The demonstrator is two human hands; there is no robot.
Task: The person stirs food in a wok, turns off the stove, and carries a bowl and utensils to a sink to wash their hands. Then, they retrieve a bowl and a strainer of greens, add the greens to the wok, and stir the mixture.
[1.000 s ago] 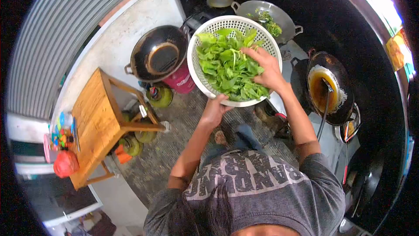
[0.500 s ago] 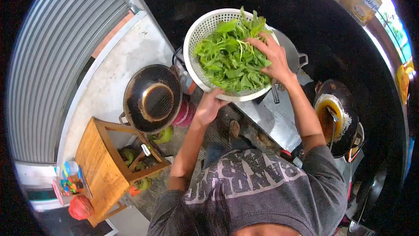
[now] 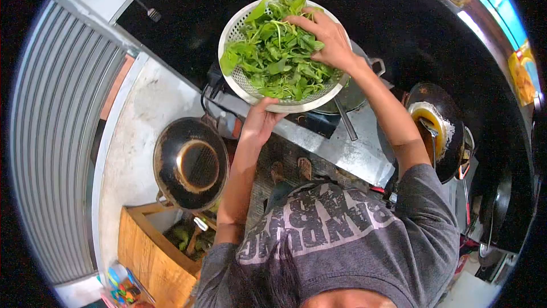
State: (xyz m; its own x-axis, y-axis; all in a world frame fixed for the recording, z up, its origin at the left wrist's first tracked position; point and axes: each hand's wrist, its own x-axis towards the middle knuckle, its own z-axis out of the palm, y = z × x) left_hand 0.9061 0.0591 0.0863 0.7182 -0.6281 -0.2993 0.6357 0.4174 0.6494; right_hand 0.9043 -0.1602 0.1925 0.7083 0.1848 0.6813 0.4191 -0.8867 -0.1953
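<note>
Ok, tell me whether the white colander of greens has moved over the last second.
Yes. Judged against the empty black wok, the colander has gone forward, farther from it, and now hangs over the steel wok on the stove.

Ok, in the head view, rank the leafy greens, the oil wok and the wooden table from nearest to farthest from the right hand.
1. leafy greens, in the colander, touching the right hand.
2. oil wok, off to the person's right, beside the stove.
3. wooden table, far lower left, down on the floor.

corrugated shutter (image 3: 51, 154) left | wooden stool (image 3: 149, 261) below | daylight window (image 3: 494, 1) upper right
</note>
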